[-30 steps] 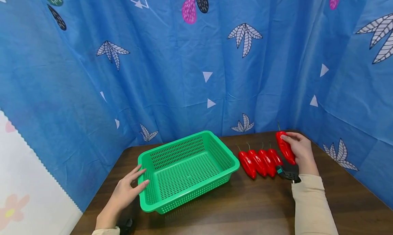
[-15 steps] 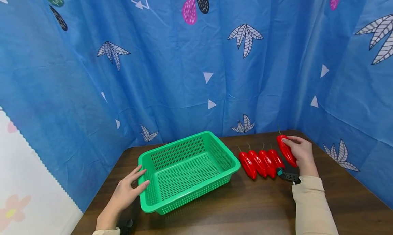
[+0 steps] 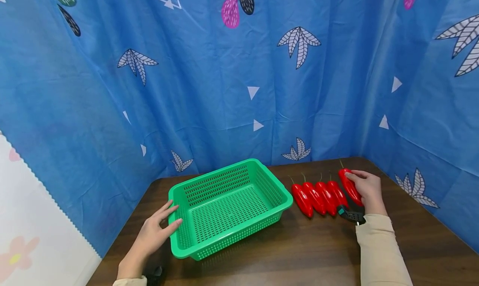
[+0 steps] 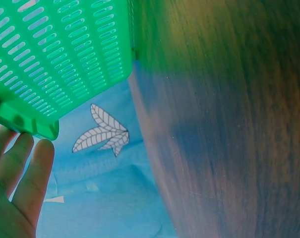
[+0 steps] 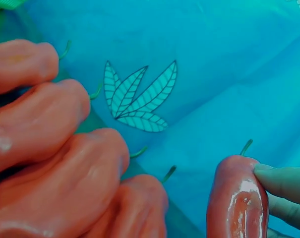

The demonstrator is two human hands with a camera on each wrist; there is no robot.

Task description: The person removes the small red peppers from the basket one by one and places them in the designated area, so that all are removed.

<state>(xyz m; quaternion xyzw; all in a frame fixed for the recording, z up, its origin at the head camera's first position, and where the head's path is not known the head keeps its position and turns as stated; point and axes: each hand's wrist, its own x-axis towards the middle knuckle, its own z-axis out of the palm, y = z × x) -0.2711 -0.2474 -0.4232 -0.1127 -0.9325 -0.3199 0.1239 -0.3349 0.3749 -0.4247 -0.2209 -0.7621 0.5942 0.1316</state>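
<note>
In the head view, my right hand [image 3: 369,191] pinches a red chili pepper [image 3: 350,187] near its stem end, at the right of the table. Left of it lies a row of several matching red peppers [image 3: 315,198], side by side with stems pointing away. The right wrist view shows thumb and fingers on the held pepper [image 5: 239,203], apart from the row [image 5: 60,158]. A green perforated basket [image 3: 239,226] stands left of the peppers. My left hand [image 3: 151,234] rests at its left rim, the fingers mostly straight and touching the edge [image 4: 48,130].
Everything stands on a dark brown wooden table [image 3: 299,252]. A blue patterned curtain [image 3: 224,90] hangs behind and at both sides. White cloth [image 3: 41,232] lies at the lower left. A black wrist strap piece [image 3: 351,215] sits under the right wrist, close to the peppers.
My right hand has lowered the held pepper slightly toward the table, beside the right end of the row. The left hand and the basket have kept their places.
</note>
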